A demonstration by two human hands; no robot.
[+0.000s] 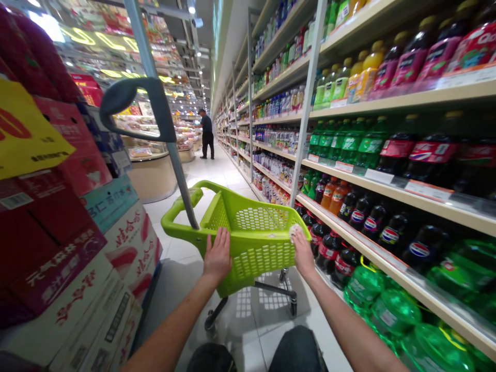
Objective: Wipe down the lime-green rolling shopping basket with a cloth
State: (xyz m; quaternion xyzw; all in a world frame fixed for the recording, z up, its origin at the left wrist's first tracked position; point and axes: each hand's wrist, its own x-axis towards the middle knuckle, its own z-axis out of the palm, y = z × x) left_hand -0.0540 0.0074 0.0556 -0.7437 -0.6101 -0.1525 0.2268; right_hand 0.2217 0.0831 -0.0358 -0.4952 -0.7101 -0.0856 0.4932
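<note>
A lime-green plastic shopping cart (256, 263) with perforated walls stands in front of me on a wheeled metal frame. My left hand (218, 254) lies flat with its fingers stretched against the cart's near side, close to the handle end. At the cart's right end, my right hand (303, 251) presses a pale crumpled cloth (295, 232) onto the rim corner. A grey metal pole with a dark curved grip (135, 111) rises from the cart's left end.
Shelves (387, 175) of bottled drinks run along the right, with large green bottles (393, 310) low down. Stacked drink cartons (58, 243) stand close on the left. Farther along the tiled aisle is a person in dark clothes (207, 133), beside a rounded display counter (153, 175).
</note>
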